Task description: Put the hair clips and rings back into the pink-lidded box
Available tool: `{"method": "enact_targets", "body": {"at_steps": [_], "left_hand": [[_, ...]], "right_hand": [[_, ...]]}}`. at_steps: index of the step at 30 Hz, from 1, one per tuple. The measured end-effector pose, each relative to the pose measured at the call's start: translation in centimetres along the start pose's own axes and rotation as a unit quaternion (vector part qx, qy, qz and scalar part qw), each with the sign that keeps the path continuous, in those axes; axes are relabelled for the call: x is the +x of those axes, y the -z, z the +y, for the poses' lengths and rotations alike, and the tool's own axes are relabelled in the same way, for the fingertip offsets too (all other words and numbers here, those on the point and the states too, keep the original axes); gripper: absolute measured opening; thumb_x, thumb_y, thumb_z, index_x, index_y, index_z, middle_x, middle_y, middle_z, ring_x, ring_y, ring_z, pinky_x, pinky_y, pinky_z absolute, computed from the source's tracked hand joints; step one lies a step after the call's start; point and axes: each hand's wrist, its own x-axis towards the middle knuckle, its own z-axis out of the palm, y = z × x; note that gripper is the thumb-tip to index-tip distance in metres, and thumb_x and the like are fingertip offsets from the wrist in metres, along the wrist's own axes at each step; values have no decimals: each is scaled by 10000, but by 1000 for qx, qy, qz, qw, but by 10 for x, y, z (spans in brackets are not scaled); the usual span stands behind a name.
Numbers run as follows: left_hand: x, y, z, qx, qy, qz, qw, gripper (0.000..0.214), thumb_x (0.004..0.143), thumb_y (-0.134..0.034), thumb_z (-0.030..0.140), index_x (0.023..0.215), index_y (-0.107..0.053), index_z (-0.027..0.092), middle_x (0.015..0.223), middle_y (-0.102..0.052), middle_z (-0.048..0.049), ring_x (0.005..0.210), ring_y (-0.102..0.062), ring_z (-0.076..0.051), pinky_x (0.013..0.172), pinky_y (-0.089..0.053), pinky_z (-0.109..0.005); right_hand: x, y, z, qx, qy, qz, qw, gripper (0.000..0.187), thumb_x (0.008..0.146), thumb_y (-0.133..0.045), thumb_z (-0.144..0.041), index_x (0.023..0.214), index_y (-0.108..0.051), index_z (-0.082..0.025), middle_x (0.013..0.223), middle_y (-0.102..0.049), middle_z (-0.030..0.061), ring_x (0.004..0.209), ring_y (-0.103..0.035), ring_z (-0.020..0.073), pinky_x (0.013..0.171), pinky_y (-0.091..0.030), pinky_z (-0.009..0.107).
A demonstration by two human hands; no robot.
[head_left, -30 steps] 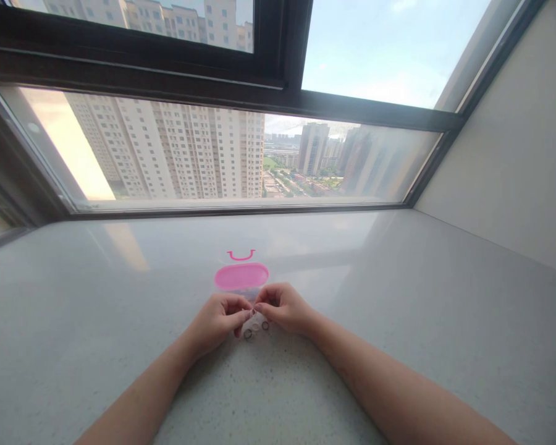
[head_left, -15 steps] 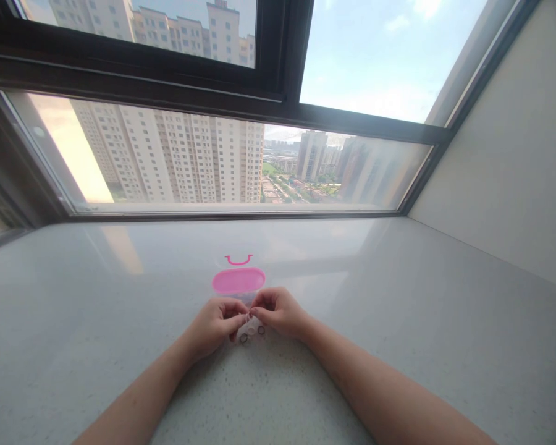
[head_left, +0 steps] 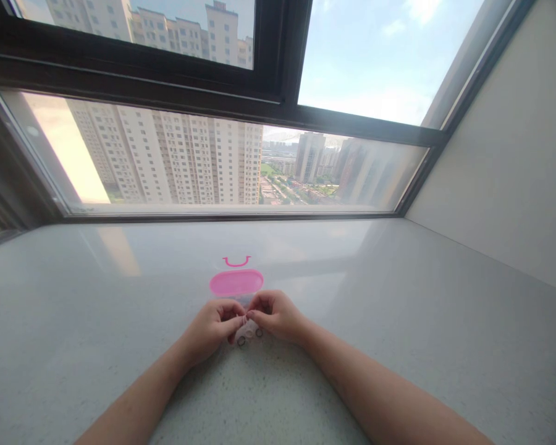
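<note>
My left hand [head_left: 217,324] and my right hand [head_left: 275,315] meet low in the middle of the view, each with thumb and fingers closed in a pinch. Between their fingertips they grip the top of a small clear plastic bag [head_left: 249,334]. Several small rings, dark and pale, show in or against the bag below my fingers. Just beyond my hands lies an oval pink lid [head_left: 236,282]. Something translucent shows under its near edge, mostly hidden by my fingers. Behind the lid lies a curved pink handle [head_left: 236,262].
The speckled pale sill [head_left: 398,334] carries all of this. At its back stands a window with a dark frame [head_left: 241,216], and tall buildings show outside. A white wall [head_left: 500,167] borders the right side.
The whole view has shifted very slightly. Both hands keep the same pinch on the bag, with hardly any movement of the fingers.
</note>
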Motion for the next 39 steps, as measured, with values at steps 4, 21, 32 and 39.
{"method": "enact_targets", "body": {"at_steps": [4,21,32,39], "left_hand": [[0,0,2,6,-9,-1,1000,204,749,-583,303,695,-617,109,537,-517,24,465,-475,-97,468,-348,-207],[-2,1,1,40,-4,4,999,191,764,-559,301,727,-624,126,537,-543,16,438,-430,-84,423,-303,-186],[0,5,-5,-1,23,11,1000,244,765,-569,367,754,-576,123,516,-541,23,377,-374,-63,375,-267,-174],[-1,6,0,-50,41,20,998,206,720,-592,333,704,-545,132,490,-544,27,365,-358,-55,374,-258,-169]], "right_hand": [[-1,-1,-4,5,-17,1,1000,71,710,-596,-181,721,-615,-114,513,-478,-41,458,-392,62,424,-288,172],[-2,-3,-7,-7,-15,13,1000,54,697,-598,-175,708,-603,-122,510,-475,-45,460,-393,63,435,-287,175],[1,4,-2,116,-62,11,991,165,730,-595,-301,713,-531,-149,463,-495,-60,359,-394,53,363,-308,165],[1,10,-2,166,-46,24,985,231,723,-620,-356,705,-542,-139,442,-469,-69,341,-354,39,348,-248,163]]}}
